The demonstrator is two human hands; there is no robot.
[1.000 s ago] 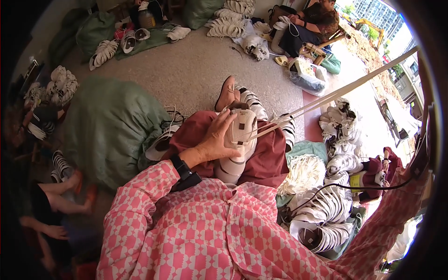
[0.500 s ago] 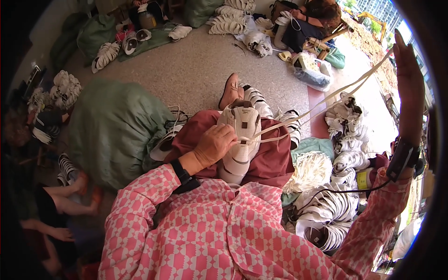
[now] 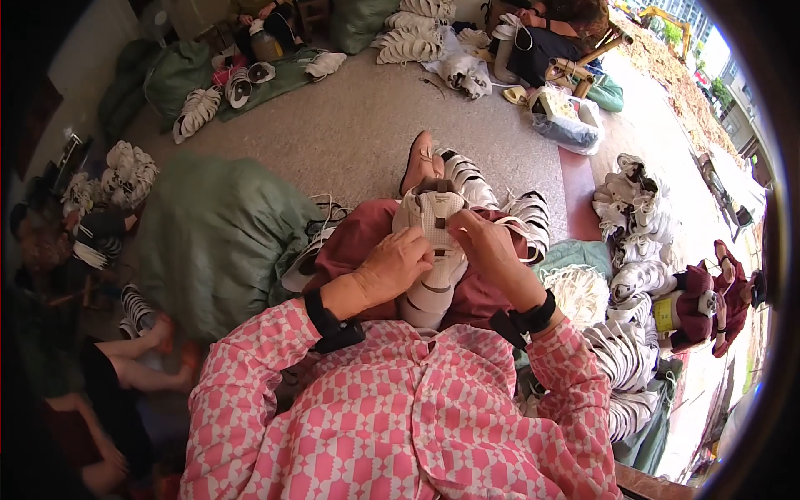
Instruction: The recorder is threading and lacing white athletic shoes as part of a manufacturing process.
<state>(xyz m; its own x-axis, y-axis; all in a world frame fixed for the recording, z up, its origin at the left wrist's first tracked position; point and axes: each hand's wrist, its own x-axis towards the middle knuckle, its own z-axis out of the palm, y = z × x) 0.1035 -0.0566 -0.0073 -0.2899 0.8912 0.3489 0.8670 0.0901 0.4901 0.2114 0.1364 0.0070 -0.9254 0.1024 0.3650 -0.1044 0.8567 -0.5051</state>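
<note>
A pale beige and white shoe (image 3: 432,279) stands between my knees, its tongue toward the far side. My left hand (image 3: 392,262) rests against its left side, fingers curled on the edge of the shoe. On the opposite edge, close to the dark loop on the tongue, my right hand (image 3: 492,250) is closed in a pinch. A cream shoelace (image 3: 510,222) shows just beyond my right knuckles. The fingertips of my right hand partly hide what they grip. Both wrists wear black bands.
A big green sack (image 3: 221,242) stands to my left. White shoe uppers (image 3: 621,350) lie stacked at my right, beside a bundle of pale laces (image 3: 575,292). A plastic bag (image 3: 567,125) sits farther off. Other people work with shoes at the far side and left.
My right hand has come down from far out at the right, where it held the lace stretched, to the shoe's right edge. My left hand stays on the shoe's left side.
</note>
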